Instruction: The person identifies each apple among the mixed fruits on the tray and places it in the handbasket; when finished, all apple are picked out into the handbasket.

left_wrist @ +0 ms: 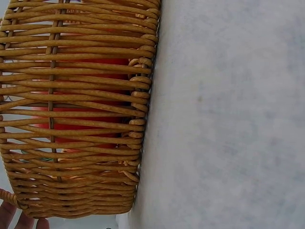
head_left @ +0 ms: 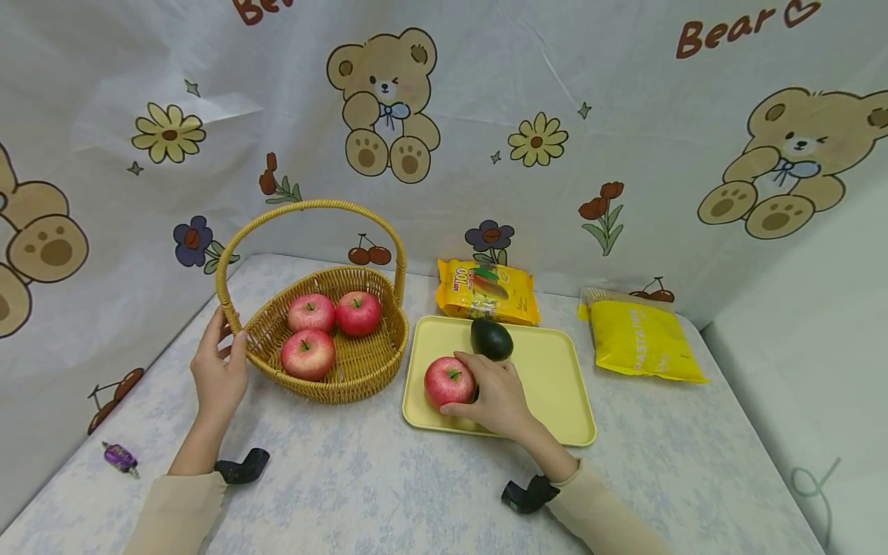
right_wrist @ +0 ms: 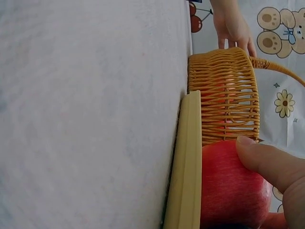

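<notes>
My right hand [head_left: 496,393] grips a red apple [head_left: 444,383] on the pale yellow tray [head_left: 555,385], thumb on its near side and fingers on the far side. In the right wrist view, the thumb [right_wrist: 269,162] presses against the apple [right_wrist: 228,186]. An avocado [head_left: 492,340] lies on the tray just beyond that hand. My left hand [head_left: 220,370] holds the wicker basket [head_left: 361,383] at its left end, by the foot of the handle. Three apples [head_left: 308,354] sit inside the basket; its weave partly hides them in the left wrist view.
Behind the tray lies a yellow mango-pictured packet [head_left: 486,291]. A yellow pasta bag [head_left: 645,339] is to the right. A purple wrapped candy [head_left: 121,458] lies at the left edge. The basket's tall handle [head_left: 312,205] arches up before a bear-print cloth backdrop [head_left: 486,46].
</notes>
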### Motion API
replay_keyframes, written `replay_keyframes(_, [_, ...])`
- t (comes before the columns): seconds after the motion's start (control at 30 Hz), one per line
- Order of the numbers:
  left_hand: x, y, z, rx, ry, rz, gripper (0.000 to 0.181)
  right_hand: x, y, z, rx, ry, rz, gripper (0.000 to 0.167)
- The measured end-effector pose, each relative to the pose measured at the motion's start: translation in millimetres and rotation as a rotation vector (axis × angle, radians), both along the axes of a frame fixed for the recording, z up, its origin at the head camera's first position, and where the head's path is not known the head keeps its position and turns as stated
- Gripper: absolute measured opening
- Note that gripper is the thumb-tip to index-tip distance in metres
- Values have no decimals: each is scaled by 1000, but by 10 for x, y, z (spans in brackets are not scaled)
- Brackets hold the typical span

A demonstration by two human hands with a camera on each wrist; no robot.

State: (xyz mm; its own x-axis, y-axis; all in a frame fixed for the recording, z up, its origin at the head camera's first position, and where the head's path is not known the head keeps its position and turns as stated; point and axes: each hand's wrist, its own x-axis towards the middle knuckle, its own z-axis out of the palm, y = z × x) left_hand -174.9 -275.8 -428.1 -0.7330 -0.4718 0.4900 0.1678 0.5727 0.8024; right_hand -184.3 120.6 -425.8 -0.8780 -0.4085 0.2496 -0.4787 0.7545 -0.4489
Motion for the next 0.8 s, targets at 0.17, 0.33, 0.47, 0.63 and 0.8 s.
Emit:
replay_keyframes(0.17, [-2,-1,-3,-10,-5,2,52,-1,2,-11,-23,12,1,84])
replay_keyframes(0.33, [6,-1,1,-6,-12,0,52,-10,-2,18,-109,-7,10,85])
replay_keyframes(0.47, [21,8,18,-4,-29,2,51,-12,-13,134,-225,-48,26,84])
replay_keyframes(0.63, [23,13,22,-7,-30,5,51,-32,-66,368,-357,-33,52,81])
replay_keyframes(0.8, [15,16,24,-5,-22,4,51,-86,-176,571,-413,-14,51,80])
